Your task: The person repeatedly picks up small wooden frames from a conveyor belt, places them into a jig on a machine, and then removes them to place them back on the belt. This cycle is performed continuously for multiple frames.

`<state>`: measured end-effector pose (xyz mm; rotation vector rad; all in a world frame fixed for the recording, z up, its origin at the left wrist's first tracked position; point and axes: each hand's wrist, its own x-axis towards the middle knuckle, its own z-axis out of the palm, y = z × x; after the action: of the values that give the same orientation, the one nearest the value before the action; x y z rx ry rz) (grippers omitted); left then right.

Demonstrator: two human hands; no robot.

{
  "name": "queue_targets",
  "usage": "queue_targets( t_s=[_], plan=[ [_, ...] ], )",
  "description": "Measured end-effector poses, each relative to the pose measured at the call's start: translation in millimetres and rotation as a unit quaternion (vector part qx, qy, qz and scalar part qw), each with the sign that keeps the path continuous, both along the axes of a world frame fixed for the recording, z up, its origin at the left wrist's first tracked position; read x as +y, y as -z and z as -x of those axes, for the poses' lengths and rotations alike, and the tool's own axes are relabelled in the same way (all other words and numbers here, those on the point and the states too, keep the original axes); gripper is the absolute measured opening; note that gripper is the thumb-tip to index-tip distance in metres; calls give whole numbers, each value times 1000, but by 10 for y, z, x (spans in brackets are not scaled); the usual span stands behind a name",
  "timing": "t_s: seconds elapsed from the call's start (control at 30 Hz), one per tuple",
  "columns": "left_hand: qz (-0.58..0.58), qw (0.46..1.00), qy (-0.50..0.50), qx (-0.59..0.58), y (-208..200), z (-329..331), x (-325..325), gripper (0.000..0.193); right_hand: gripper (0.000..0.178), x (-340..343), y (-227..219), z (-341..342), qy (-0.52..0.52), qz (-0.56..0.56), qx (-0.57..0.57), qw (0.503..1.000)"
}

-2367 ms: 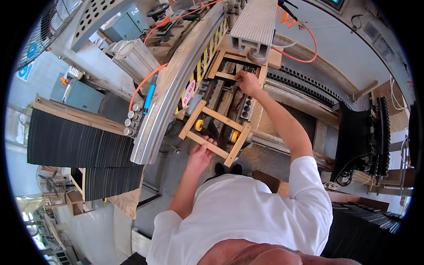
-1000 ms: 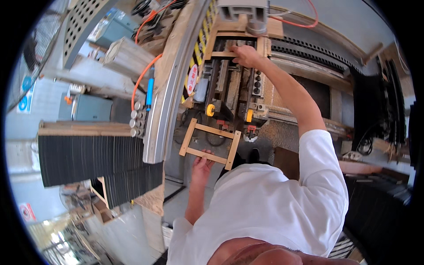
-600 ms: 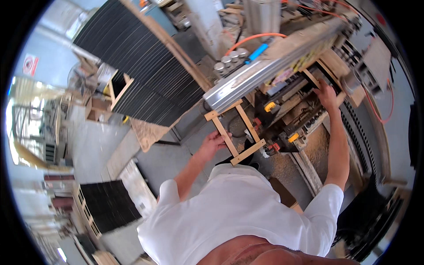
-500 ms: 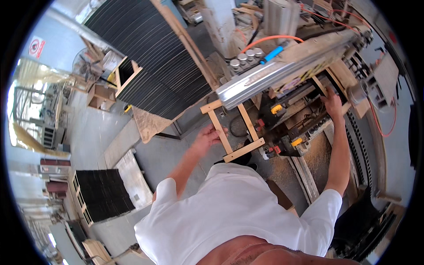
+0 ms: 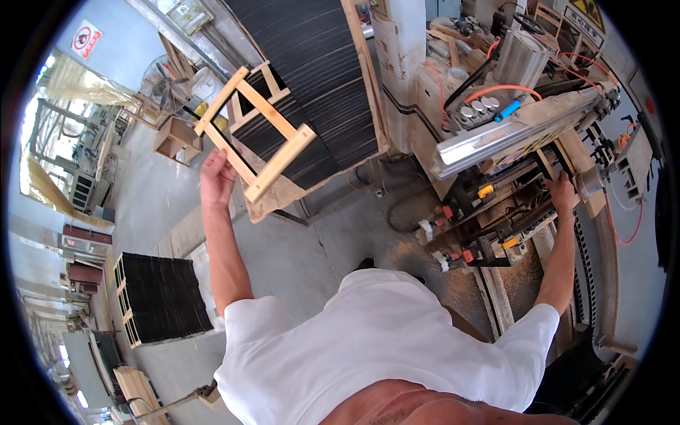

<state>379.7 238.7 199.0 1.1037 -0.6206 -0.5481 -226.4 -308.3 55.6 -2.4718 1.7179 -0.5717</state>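
My left hand (image 5: 217, 176) is raised at arm's length with its fingers closed on one rail of a light wooden frame (image 5: 282, 163). The frame has two long end rails joined by two crosspieces and is tilted over the near corner of a tall stack of black panels (image 5: 312, 78). Off to the right, my right hand (image 5: 563, 193) reaches into a woodworking machine (image 5: 520, 138). Its fingers are curled at the end of a wooden slat (image 5: 544, 164) lying inside; the fingertips are partly hidden.
Another small wooden frame (image 5: 275, 79) lies on the stack. A lower black stack (image 5: 159, 301) stands on the floor at left. Red-and-white clamps (image 5: 446, 212) jut from the machine's near side. Sawdust (image 5: 453, 283) covers the floor there. A fan (image 5: 159, 83) stands far left.
My left hand has carried the wooden frame away from the machine, left and up, to the black stack. The view has turned left. My right hand stays at the slat in the machine.
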Motion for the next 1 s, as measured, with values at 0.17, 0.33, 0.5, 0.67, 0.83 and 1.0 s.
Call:
queue_targets(
  t_s=[0.17,0.33,0.5,0.67,0.83,1.0],
  plan=[
    [-16,998,-47,27,-37,-1475,-62,23,41,477,-278,-207,74,101,-99,987],
    [-111,992,-35,39,88,-1986,-538,27,26,1593,-672,-893,72,115,-269,953],
    [-296,942,-120,-98,86,-2004,-660,32,21,2346,-475,-1312,31,49,-378,924],
    [-113,900,-249,-340,-76,-1564,-643,29,20,2776,-293,-1422,44,16,-420,906],
    [-39,932,-173,-316,-254,-22,-758,29,21,3318,-887,-1366,143,-38,-332,932],
    [-8,942,178,-284,525,972,-1028,23,23,3260,-1726,-476,57,197,26,978]
  ],
)
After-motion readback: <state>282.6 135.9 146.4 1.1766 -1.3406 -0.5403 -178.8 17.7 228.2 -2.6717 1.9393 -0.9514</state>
